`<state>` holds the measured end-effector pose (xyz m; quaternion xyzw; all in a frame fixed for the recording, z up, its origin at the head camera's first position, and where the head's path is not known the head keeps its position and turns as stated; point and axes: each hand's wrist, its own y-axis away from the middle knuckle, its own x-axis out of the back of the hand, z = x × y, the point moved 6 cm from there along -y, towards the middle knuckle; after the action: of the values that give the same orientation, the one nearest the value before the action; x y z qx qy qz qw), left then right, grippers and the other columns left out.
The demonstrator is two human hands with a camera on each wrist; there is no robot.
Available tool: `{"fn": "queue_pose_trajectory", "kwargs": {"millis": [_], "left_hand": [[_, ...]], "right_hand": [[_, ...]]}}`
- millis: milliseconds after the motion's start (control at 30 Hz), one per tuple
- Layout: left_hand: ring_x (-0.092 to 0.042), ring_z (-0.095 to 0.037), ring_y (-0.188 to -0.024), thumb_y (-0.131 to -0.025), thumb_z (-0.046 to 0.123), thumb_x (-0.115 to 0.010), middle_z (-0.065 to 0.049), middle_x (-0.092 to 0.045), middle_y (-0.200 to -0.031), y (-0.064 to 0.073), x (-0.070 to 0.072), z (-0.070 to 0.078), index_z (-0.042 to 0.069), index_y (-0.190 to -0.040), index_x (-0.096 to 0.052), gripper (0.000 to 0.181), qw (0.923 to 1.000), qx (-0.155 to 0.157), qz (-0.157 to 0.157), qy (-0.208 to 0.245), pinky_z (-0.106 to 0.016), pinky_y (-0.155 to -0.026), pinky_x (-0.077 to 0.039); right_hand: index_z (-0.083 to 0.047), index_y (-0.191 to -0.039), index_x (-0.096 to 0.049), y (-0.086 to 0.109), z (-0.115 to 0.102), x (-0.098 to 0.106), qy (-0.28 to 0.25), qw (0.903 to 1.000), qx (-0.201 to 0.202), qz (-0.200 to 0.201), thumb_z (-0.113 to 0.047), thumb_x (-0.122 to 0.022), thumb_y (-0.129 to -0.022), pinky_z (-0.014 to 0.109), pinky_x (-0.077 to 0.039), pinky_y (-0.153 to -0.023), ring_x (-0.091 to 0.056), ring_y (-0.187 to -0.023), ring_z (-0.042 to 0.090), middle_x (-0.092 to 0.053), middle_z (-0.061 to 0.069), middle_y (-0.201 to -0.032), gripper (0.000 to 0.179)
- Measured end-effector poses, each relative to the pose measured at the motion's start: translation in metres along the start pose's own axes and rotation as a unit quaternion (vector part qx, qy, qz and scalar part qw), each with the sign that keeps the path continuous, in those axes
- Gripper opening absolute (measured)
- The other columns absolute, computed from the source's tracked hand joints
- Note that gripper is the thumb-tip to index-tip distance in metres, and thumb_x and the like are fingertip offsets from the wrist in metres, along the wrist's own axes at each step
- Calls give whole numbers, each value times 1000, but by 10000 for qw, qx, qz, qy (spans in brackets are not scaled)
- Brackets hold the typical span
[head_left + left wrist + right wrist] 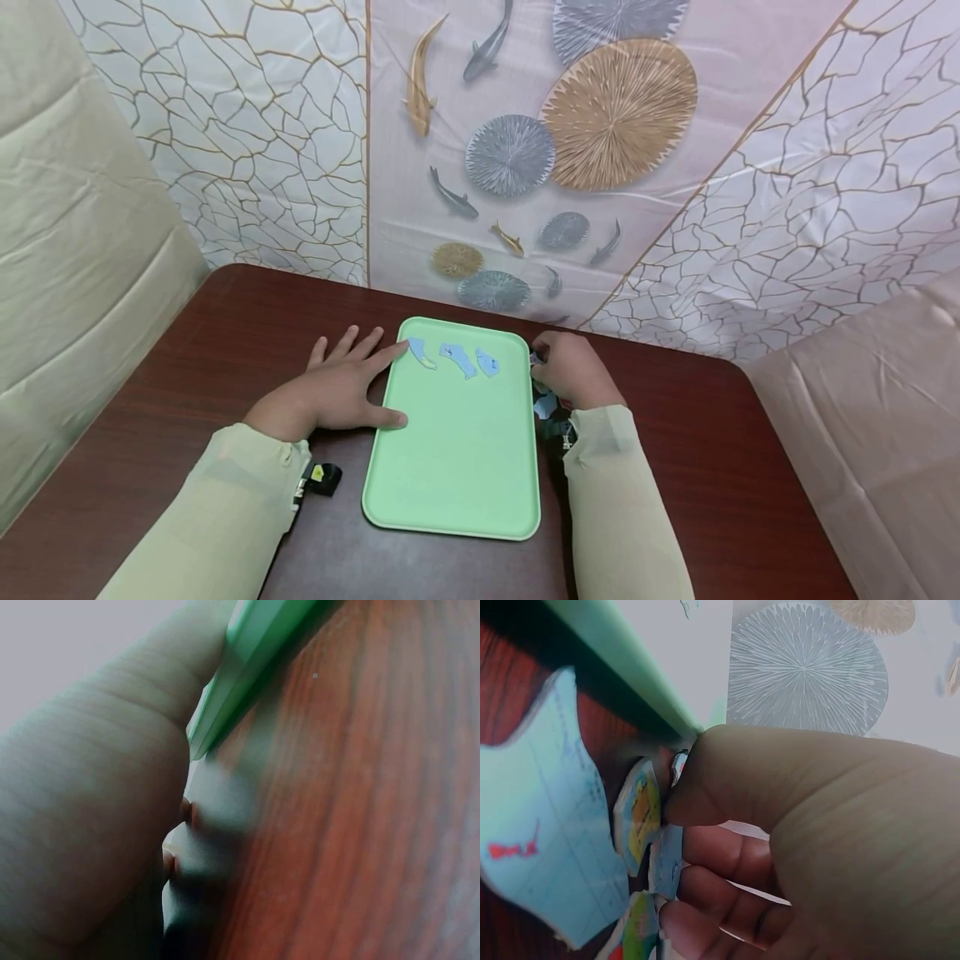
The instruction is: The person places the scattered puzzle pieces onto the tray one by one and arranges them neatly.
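On the table lies a light-green tray with three flat light-blue puzzle pieces along its far end: a curved one, a middle one and a right one. My left hand has its fingers spread at the tray's left edge; the index fingertip reaches the curved piece and the thumb lies over the rim. Beyond the right rim, my right hand curls over loose pieces and pinches a small puzzle piece, mostly hidden by the thumb. Close by are a yellow-and-blue piece and a large pale-blue piece.
A red-and-green piece lies among the loose ones, partly under my right forearm. The dark reddish wooden table backs onto a patterned cloth. Plain cloth hangs at the sides.
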<state>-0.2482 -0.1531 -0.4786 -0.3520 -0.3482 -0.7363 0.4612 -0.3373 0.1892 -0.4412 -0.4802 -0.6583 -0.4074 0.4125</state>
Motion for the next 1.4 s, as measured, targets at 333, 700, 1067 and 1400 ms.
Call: {"fn": "queue_pose_trajectory", "kwargs": {"millis": [333, 700, 1067, 1400], "left_hand": [[6, -51, -176, -88, 80, -82, -14, -7, -191, 0, -1, 1, 43, -181, -21, 117, 10000, 8, -15, 13, -81, -132, 8], [5, -51, -176, -88, 80, -82, -14, -7, -191, 0, 1, 1, 42, -181, -21, 118, 10000, 25, -12, 7, -81, -132, 7], [5, -51, -176, -88, 79, -82, -14, -7, -191, 0, 1, 1, 42, -181, -21, 117, 10000, 30, 0, -28, -81, -132, 7], [6, -51, -176, -88, 78, -83, -14, -6, -191, 1, 2, 1, 42, -181, -21, 117, 10000, 17, -13, 27, -81, -132, 8]], "right_hand": [[-6, -136, -75, 2, 4, 4, -148, 9999, 0, 68, -15, -77, -105, 45, -60, -87, -70, -86, 23, -77, 12, -118, 33], [-5, -139, -74, 6, 4, 10, -209, 9997, -76, 121, -16, -79, -104, 46, -61, -90, -72, -91, 25, -77, 13, -122, 37], [-2, -132, -77, 6, 0, 17, -148, 9991, 170, 366, -11, -79, -100, 50, -62, -97, -71, -99, 27, -78, 13, -114, 33], [-4, -137, -76, 8, -7, 18, -251, 9991, 111, 323, -15, -80, -102, 48, -61, -93, -70, -99, 27, -77, 12, -118, 37]]}}
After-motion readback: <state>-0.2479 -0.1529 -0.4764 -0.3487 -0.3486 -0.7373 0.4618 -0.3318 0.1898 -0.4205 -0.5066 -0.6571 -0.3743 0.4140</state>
